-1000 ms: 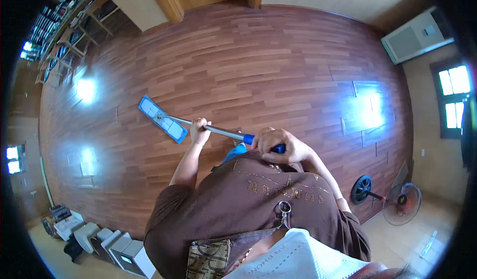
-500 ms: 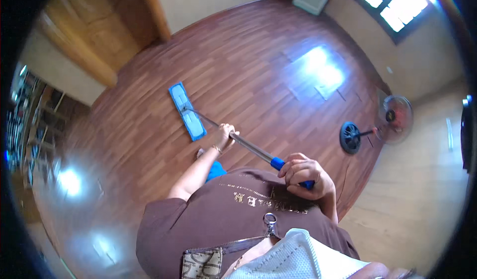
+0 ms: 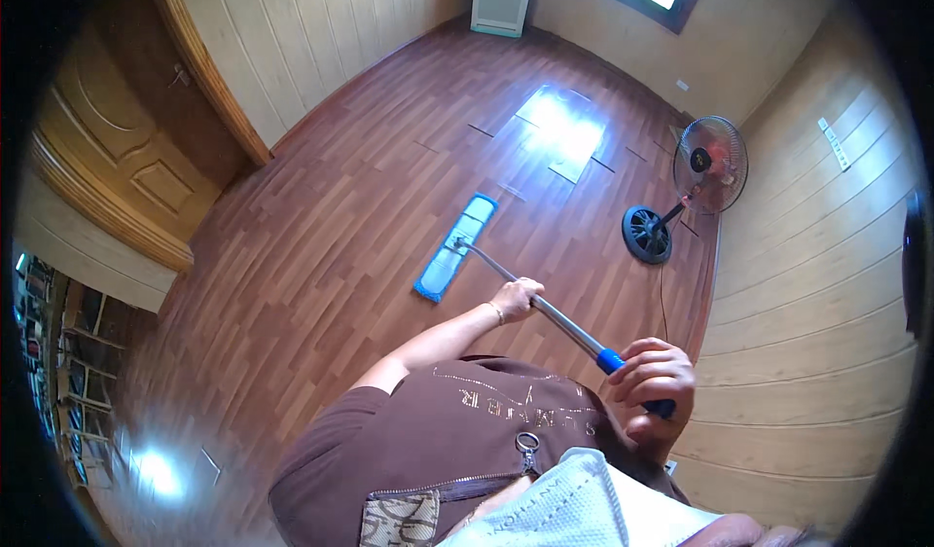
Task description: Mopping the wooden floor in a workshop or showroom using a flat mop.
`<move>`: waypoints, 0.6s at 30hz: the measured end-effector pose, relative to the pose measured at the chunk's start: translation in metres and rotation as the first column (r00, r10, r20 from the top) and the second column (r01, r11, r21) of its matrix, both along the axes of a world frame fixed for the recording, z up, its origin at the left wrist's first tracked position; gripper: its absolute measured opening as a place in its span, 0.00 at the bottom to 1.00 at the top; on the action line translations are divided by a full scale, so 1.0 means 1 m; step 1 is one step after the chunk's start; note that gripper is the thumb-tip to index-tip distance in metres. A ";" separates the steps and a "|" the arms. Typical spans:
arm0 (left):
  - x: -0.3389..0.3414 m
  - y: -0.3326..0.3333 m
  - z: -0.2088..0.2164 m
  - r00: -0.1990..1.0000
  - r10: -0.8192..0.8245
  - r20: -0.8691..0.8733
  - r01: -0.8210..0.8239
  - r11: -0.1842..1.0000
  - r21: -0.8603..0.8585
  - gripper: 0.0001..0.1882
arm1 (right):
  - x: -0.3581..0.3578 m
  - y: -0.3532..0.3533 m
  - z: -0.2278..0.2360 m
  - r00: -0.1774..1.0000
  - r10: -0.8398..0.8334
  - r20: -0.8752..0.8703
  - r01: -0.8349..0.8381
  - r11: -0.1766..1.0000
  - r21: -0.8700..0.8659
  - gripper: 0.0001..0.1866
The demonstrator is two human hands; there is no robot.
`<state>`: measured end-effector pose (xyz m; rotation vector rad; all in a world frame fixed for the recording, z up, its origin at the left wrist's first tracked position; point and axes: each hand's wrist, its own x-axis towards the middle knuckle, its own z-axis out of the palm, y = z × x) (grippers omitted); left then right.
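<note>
A flat mop with a blue rectangular head [image 3: 456,247] lies against the brown wood-plank floor, its grey metal pole [image 3: 574,327] slanting back toward me. My left hand [image 3: 517,299] is closed around the middle of the pole, a thin bracelet on that wrist. At the pole's near end, my right hand [image 3: 655,383] wraps the blue grip [image 3: 610,360], whose dark tip pokes out below the fingers. The mop head sits tilted, its upper end leaning right, ahead of my left hand.
A standing fan [image 3: 697,164] with a round black base stands at the right, its cord trailing along the floor. A white cabinet-like unit [image 3: 500,0] is at the far wall. Shelves [image 3: 88,352] with small items line the left, beyond a wooden door [image 3: 126,124]. Sunlight glares on the floor [image 3: 562,138].
The mop head has swung to the right and turned, its upper end leaning right instead of left. Both hands have moved right with the pole, and the view has shifted.
</note>
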<state>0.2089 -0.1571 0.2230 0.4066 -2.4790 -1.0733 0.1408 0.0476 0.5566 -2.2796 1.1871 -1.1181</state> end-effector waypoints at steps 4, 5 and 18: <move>-0.005 0.018 0.012 0.999 -0.017 0.044 0.017 1.000 0.001 0.07 | -0.015 0.010 0.003 0.998 -0.058 -0.027 0.052 0.985 -0.167 0.23; -0.001 0.022 0.012 0.998 0.014 0.067 -0.015 1.000 0.002 0.06 | -0.021 0.007 0.002 0.999 -0.034 -0.035 0.026 0.979 -0.202 0.24; 0.067 0.086 -0.061 0.788 0.608 0.096 -0.596 0.793 -0.124 0.18 | -0.086 -0.028 -0.082 0.761 0.646 -0.054 -0.634 0.723 -0.274 0.14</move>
